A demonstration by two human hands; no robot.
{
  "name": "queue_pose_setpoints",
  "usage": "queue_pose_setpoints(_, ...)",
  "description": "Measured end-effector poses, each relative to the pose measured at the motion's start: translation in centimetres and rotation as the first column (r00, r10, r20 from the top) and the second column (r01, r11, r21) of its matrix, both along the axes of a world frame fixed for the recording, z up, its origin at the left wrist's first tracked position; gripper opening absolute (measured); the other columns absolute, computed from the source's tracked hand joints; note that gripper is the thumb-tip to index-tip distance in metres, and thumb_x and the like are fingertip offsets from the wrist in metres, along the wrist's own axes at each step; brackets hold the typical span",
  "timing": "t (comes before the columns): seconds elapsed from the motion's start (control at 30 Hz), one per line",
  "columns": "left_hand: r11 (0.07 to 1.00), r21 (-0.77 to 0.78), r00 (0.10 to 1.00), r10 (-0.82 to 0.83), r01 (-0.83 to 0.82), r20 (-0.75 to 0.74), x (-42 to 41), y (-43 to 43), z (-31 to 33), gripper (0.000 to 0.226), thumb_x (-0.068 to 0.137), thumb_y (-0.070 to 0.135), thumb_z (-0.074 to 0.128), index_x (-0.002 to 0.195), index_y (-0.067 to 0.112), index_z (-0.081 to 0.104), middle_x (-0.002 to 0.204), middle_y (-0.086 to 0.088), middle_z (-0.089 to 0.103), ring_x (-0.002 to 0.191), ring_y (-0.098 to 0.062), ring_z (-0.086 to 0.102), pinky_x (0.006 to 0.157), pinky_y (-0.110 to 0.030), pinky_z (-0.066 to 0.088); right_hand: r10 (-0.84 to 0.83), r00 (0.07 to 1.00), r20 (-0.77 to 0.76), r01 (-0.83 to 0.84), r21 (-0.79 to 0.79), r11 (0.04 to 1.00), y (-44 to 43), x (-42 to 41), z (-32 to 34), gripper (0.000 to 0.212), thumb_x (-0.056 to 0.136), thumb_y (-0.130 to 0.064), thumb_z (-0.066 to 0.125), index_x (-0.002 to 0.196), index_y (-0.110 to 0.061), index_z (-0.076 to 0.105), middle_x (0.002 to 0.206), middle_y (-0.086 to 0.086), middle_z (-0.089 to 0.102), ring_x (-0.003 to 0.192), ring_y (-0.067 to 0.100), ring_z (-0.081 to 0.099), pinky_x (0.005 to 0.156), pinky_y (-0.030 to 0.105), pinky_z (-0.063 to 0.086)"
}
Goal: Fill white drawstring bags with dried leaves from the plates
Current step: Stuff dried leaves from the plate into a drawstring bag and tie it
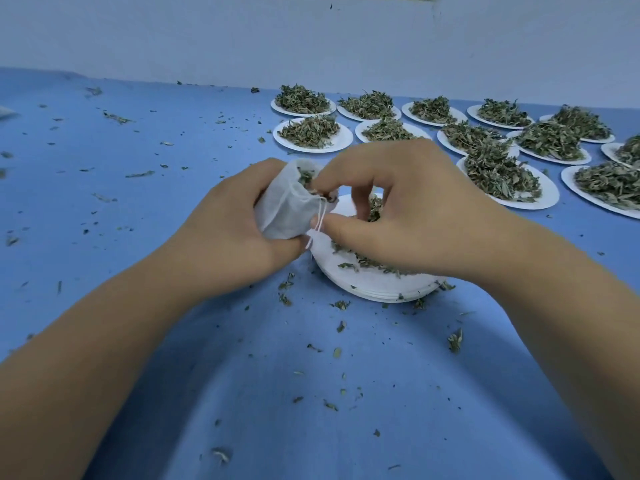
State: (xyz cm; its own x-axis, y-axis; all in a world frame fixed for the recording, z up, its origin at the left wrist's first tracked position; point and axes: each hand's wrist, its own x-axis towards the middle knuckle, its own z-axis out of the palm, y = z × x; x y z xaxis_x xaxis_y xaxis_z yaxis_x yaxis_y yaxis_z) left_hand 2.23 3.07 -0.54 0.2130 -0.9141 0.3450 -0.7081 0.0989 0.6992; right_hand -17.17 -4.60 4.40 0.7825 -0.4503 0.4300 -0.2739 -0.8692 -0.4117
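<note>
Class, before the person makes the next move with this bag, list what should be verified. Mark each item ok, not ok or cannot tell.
1. Left hand keeps a grip round the white bag: ok.
2. Bag mouth open, leaves visible inside: ok.
3. Drawstring hanging loose, not drawn shut: ok.
4. Dried leaves left on the plate stack to pick up: ok.
5. Right hand has leaves in its grip: cannot tell; its fingertips are at the bag mouth.
6. Blue table cover free of spilled bits: not ok; scraps lie scattered.
</note>
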Motion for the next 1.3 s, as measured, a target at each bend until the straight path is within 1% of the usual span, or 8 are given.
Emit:
queue_pose_setpoints(0.37,0.997,-0.075,0.987,0.011,0.001,0.163,-1.5,0.0,0.2,0.008,0.065,0.050,0.050,0.071,0.045,0.047,0.074,0.017,0.056,0.070,0.011,0.054,0.063,-0.002,0.036,0.028,1.000,0.014,-0.029,0.045,0.999,0.6,0.7,-1.1,0.014,0.090,-0.024,0.074,0.105,-0.027,0.073,0.075,-0.014,0.063,0.063,0.013,0.060,0.062,0.026,0.045)
queue_pose_setpoints(0.5,0.991,-0.129,0.990,-0.016,0.034,0.141,-2.0,0.4,0.8,0.039,0.066,0.027,0.065,0.102,0.038,0.056,0.083,0.019,0.064,0.078,0.007,0.059,0.067,-0.004,0.045,0.101,0.988,-0.121,-0.093,0.064,0.994,1.1,0.7,-0.6,0.009,0.096,-0.022,0.066,0.094,-0.023,0.074,0.066,-0.004,0.061,0.061,0.015,0.055,0.058,0.027,0.040)
queue_pose_setpoints(0.57,0.991,-0.129,0.983,-0.002,0.026,0.182,-1.9,0.1,0.9,0.025,0.077,0.031,0.071,0.094,0.040,0.056,0.077,0.024,0.060,0.079,0.004,0.059,0.067,-0.004,0.042,0.103,0.994,-0.046,-0.099,0.090,0.991,0.7,-0.2,-0.1,0.017,0.091,-0.012,0.066,0.098,-0.024,0.076,0.066,-0.008,0.063,0.055,0.008,0.056,0.055,0.015,0.038)
queue_pose_setpoints(0.67,0.989,-0.148,0.960,0.068,-0.028,0.271,-1.3,-0.1,1.1,0.035,0.079,0.032,0.077,0.096,0.045,0.049,0.082,0.020,0.060,0.077,-0.007,0.054,0.068,-0.008,0.044,-0.079,0.989,0.128,0.064,0.115,0.991,-1.2,-2.6,0.2,0.026,0.088,-0.022,0.061,0.104,-0.037,0.075,0.087,-0.020,0.069,0.065,0.018,0.063,0.060,0.028,0.048)
queue_pose_setpoints(0.77,0.985,-0.165,0.924,0.102,-0.042,0.369,-1.1,-0.3,1.7,0.048,0.078,0.021,0.078,0.107,0.043,0.047,0.088,0.012,0.062,0.078,-0.020,0.059,0.069,-0.036,0.055,-0.180,0.956,-0.232,0.186,0.003,0.983,-2.8,-4.4,-0.9,0.040,0.094,-0.061,0.056,0.131,-0.045,0.058,0.127,-0.031,0.053,0.116,-0.010,0.047,0.096,0.019,0.040)
queue_pose_setpoints(0.83,0.986,-0.159,0.898,0.107,-0.042,0.428,-1.3,-1.1,2.1,0.050,0.077,0.018,0.075,0.108,0.043,0.045,0.087,0.011,0.061,0.078,-0.026,0.059,0.069,-0.042,0.055,-0.156,0.888,-0.432,0.163,-0.021,0.986,-3.2,-4.8,-2.2,0.071,0.085,-0.077,0.050,0.147,-0.043,0.040,0.146,-0.023,0.041,0.135,-0.003,0.033,0.111,0.029,0.032)
queue_pose_setpoints(0.97,0.998,-0.057,0.891,0.056,-0.033,0.450,-2.2,-2.5,1.1,0.047,0.079,0.023,0.071,0.110,0.043,0.043,0.080,0.014,0.055,0.075,-0.020,0.055,0.062,-0.036,0.050,-0.126,0.884,-0.451,0.137,-0.008,0.991,-3.2,-3.6,-3.7,0.090,0.080,-0.084,0.047,0.155,-0.038,0.026,0.154,-0.015,0.035,0.139,0.004,0.028,0.117,0.034,0.028)
queue_pose_setpoints(1.3,0.996,-0.047,0.965,0.089,-0.079,0.248,-1.6,-3.0,-1.2,0.041,0.079,0.018,0.073,0.111,0.033,0.053,0.089,0.009,0.064,0.082,-0.017,0.059,0.067,-0.033,0.052,-0.004,0.947,-0.322,0.019,0.042,0.999,-3.8,-1.2,-4.6,0.053,0.093,-0.056,0.063,0.138,-0.028,0.056,0.129,-0.008,0.059,0.122,0.010,0.048,0.103,0.026,0.038)
